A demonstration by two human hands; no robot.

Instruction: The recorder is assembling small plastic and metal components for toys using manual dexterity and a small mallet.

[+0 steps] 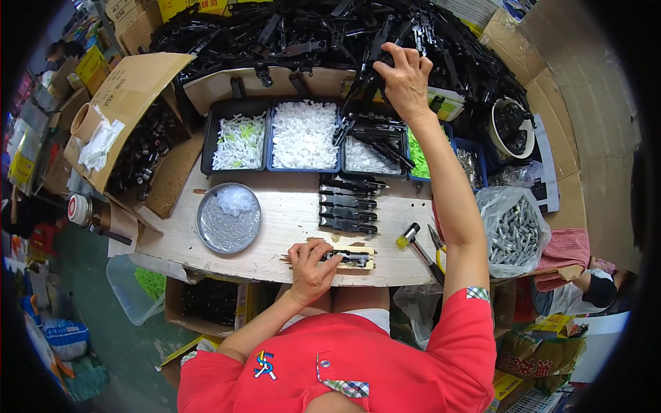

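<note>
At the table's near edge my left hand is closed over the left end of a black part, which lies in a pale yellow block fixture. The fingers hide that end. My right hand is stretched far forward, its fingers bent and pinching a long black part at the front of a heap of similar black parts. Just beyond the fixture, several black parts lie in a row. More black parts rest across a bin of white pieces.
Bins of white-and-green pieces and white pieces line the back. A round metal tray stands left. A hammer, pliers and a bag of grey metal pieces are at right. An open carton leans far left.
</note>
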